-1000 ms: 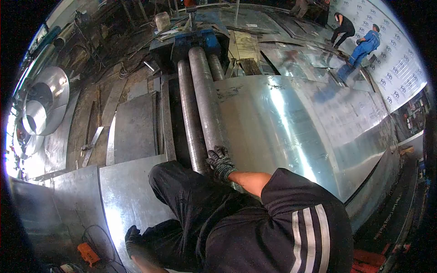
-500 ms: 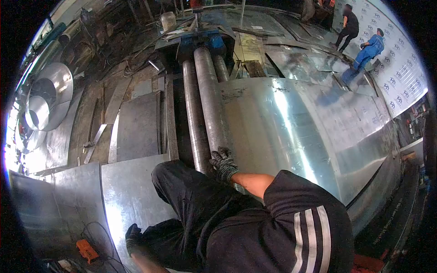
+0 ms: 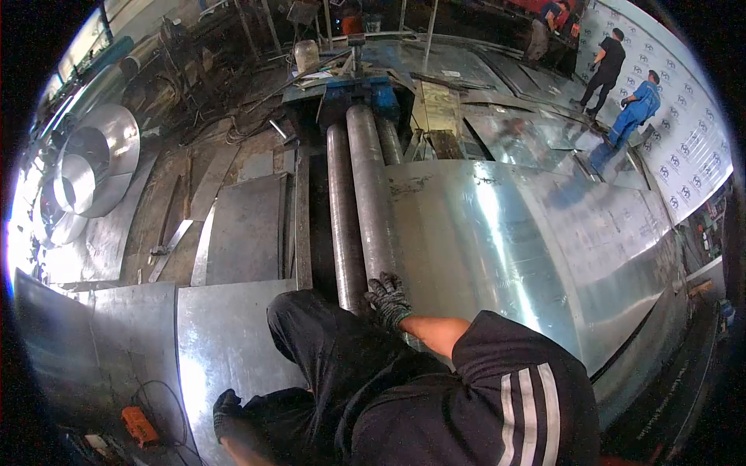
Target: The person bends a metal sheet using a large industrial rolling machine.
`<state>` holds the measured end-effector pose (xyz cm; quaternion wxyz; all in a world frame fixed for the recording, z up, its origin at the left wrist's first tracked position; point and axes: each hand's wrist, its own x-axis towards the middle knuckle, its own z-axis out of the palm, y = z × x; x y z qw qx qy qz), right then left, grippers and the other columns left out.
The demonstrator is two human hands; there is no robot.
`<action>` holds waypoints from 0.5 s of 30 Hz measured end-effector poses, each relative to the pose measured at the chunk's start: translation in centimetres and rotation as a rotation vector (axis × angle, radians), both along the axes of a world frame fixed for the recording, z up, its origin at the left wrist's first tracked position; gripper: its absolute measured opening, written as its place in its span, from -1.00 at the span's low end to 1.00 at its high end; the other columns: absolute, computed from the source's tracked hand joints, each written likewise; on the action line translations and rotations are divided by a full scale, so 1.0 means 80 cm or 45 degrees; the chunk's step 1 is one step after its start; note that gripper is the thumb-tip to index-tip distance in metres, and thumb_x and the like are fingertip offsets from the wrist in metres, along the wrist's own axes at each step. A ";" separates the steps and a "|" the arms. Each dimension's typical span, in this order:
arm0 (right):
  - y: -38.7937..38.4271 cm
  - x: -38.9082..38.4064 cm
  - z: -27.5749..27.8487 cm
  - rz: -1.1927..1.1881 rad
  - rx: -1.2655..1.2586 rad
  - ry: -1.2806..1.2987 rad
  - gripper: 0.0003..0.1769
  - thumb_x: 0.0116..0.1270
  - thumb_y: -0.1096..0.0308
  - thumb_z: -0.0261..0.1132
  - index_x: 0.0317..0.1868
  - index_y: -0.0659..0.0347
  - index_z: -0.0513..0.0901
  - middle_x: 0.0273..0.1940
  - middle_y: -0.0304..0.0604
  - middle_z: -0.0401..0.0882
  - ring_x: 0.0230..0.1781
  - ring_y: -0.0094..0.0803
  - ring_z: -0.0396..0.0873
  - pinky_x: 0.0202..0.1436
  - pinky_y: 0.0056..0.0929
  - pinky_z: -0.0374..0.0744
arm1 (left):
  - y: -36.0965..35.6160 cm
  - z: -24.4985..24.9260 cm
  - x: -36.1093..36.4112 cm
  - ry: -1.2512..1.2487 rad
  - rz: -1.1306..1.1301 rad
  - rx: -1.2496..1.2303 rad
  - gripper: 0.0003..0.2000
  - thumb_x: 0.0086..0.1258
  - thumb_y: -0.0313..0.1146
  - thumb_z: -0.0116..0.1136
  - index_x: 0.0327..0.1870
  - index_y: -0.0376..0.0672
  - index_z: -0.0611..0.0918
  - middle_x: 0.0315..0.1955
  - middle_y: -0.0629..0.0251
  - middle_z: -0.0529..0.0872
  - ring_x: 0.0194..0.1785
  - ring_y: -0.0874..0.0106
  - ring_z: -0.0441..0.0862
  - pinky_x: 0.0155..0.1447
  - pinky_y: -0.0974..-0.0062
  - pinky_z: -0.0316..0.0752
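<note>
My right hand [image 3: 389, 300], in a dark grey knit glove, rests on the near end of the thick steel roller [image 3: 373, 210], its fingers spread over the surface. A second, thinner roller [image 3: 346, 225] runs alongside on the left. A large curved metal sheet [image 3: 451, 233] lies against the rollers' right side. My left hand [image 3: 226, 412], also in a dark glove, is low on the left beside my bent leg, over a flat metal sheet [image 3: 233, 334]. Its fingers are too dark to make out.
An orange control box [image 3: 140, 426] with a cable lies at lower left. The rollers' far end sits in a blue machine frame [image 3: 371, 95]. Rolled metal rings [image 3: 101, 159] stand at left. Three people are at upper right, one in blue overalls [image 3: 637, 109], near a printed white banner [image 3: 684, 116].
My view has tilted up a little, so the machine and floor sit lower in the picture. A third person has come into view at upper right. My right hand stays on the roller.
</note>
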<state>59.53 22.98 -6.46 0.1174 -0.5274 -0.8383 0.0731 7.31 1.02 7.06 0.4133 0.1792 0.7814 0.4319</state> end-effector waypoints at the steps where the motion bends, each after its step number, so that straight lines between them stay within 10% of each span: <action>1: -0.003 -0.003 0.020 -0.018 -0.107 -0.069 -0.40 0.34 -0.11 0.19 0.29 -0.02 0.60 0.55 0.01 0.20 0.64 0.16 -0.09 0.61 0.34 -0.24 | -0.003 -0.019 -0.016 -0.004 0.002 0.010 -0.66 0.49 -0.19 0.20 0.12 -0.23 0.67 -0.30 0.23 0.73 -0.36 0.35 0.53 -0.22 0.31 0.48; 11: 0.005 -0.005 -0.022 -0.145 -0.138 0.044 -0.41 0.36 -0.11 0.17 0.31 -0.05 0.59 0.56 0.01 0.19 0.64 0.14 -0.09 0.61 0.35 -0.23 | -0.003 -0.013 -0.005 -0.136 0.058 0.085 -0.61 0.45 -0.13 0.23 0.11 -0.25 0.67 -0.31 0.21 0.72 -0.36 0.33 0.53 -0.23 0.27 0.47; 15: -0.008 -0.015 0.064 -0.095 -0.315 -0.126 -0.41 0.38 -0.12 0.15 0.30 -0.02 0.60 0.55 0.01 0.20 0.64 0.15 -0.09 0.60 0.35 -0.23 | -0.001 -0.009 -0.017 -0.229 -0.046 0.034 -0.61 0.46 -0.12 0.23 0.12 -0.25 0.66 -0.31 0.20 0.71 -0.36 0.33 0.52 -0.23 0.27 0.46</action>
